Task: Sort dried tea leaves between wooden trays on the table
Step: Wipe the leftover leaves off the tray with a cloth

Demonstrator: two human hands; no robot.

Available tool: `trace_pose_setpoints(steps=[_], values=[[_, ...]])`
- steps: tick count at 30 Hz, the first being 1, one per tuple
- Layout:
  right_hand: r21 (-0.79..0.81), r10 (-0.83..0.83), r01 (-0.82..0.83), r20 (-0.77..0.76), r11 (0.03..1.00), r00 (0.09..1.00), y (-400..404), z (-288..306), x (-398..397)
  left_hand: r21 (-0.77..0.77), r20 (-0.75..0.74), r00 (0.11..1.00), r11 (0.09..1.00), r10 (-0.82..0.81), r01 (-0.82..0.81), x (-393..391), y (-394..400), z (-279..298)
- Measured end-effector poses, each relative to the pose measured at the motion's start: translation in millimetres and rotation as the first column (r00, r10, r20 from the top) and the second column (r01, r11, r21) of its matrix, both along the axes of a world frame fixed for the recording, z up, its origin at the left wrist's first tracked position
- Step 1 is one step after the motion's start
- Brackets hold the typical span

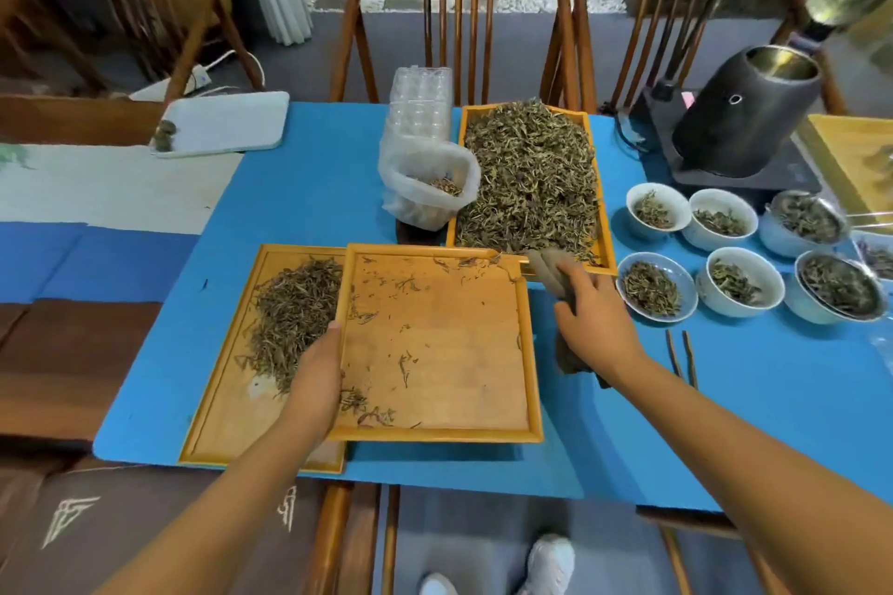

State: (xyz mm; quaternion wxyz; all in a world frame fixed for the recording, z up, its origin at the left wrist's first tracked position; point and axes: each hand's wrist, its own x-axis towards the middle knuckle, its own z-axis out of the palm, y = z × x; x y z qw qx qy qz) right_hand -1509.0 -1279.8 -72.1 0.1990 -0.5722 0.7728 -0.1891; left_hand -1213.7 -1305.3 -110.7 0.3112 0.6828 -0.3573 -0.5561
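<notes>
Head view: blue mat (309, 188) covers the table. Far tray (601, 188) is heaped with dried leaves (531, 179). Left tray (212, 401) lies flat on the mat and holds a smaller pile (295, 314). Middle tray (531, 353) overlaps the left tray's right side and carries only scattered leaves, most near its front-left corner and far edge. Your left hand (314, 382) grips the middle tray's left rim, thumb on top. Your right hand (594, 309) grasps a brown cloth (555, 271) whose end reaches the far tray's near corner. Six bowls (657, 208) of leaves stand right of the trays. Plastic bag (425, 188) sits just left of the far tray, a few leaves inside.
</notes>
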Motion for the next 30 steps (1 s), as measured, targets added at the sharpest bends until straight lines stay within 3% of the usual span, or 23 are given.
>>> trace_pose_setpoints(steps=[4, 7, 11, 15, 23, 30], values=[[-0.087, 0.176, -0.168, 0.092, 0.982, 0.98, -26.3, 24.1, 52.1, -0.014, 0.017, 0.998, 0.998, 0.053, -0.053, 27.7, 6.5, 4.2], [-0.096, 0.377, -0.367, 0.134, 0.925, 0.916, -34.9, 33.2, 98.7, -0.047, -0.006, 0.994, 0.993, 0.107, -0.107, 51.7, 14.5, 4.9], [-0.066, 0.646, -0.644, 0.148, 0.762, 0.749, -33.2, 33.7, 161.2, -0.075, 0.029, 0.974, 0.972, 0.226, -0.223, 84.8, 27.3, 9.0], [-0.021, 0.821, -0.822, 0.054, 0.57, 0.568, -25.2, 30.3, 218.5, -0.014, 0.049, 0.95, 0.951, 0.309, -0.309, 117.5, 38.8, 9.0], [0.066, 0.928, -0.926, 0.008, 0.371, 0.373, -17.4, 14.8, 291.7, 0.073, -0.141, 0.891, 0.902, 0.433, -0.426, 160.8, 61.7, 5.1], [0.085, 0.959, -0.959, -0.117, 0.27, 0.259, -19.1, 12.1, 320.5, 0.138, -0.071, 0.86, 0.859, 0.506, -0.494, 170.0, 76.5, 12.5]])
